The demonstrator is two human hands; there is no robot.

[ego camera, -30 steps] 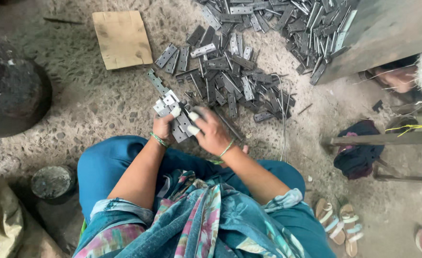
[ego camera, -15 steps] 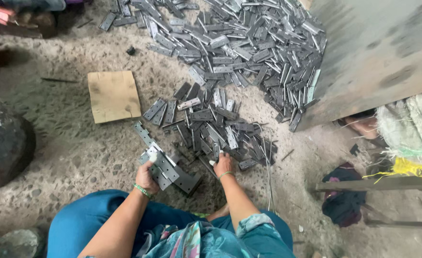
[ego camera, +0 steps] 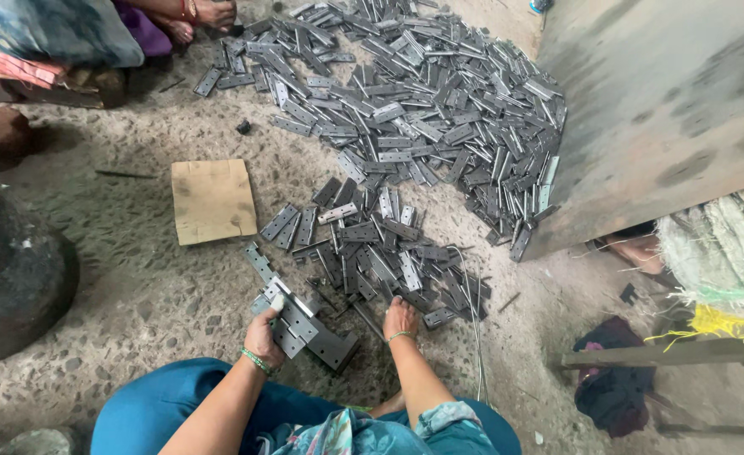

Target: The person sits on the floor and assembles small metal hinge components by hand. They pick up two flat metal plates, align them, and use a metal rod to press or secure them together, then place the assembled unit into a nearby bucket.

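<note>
A stack of grey metal hinge plates point(ego camera: 304, 327) sits in the left hand point(ego camera: 264, 335), whose fingers are clamped around its near end, low over the concrete floor point(ego camera: 136, 278). Just right of the stack, the right hand point(ego camera: 400, 318) reaches into the small heap of hinges point(ego camera: 372, 248), its fingers curled on the pieces there; whether they grip one, I cannot tell. Beyond the stack lies a cardboard square point(ego camera: 213, 200), and farther off a large pile of hinges point(ego camera: 422, 101).
</note>
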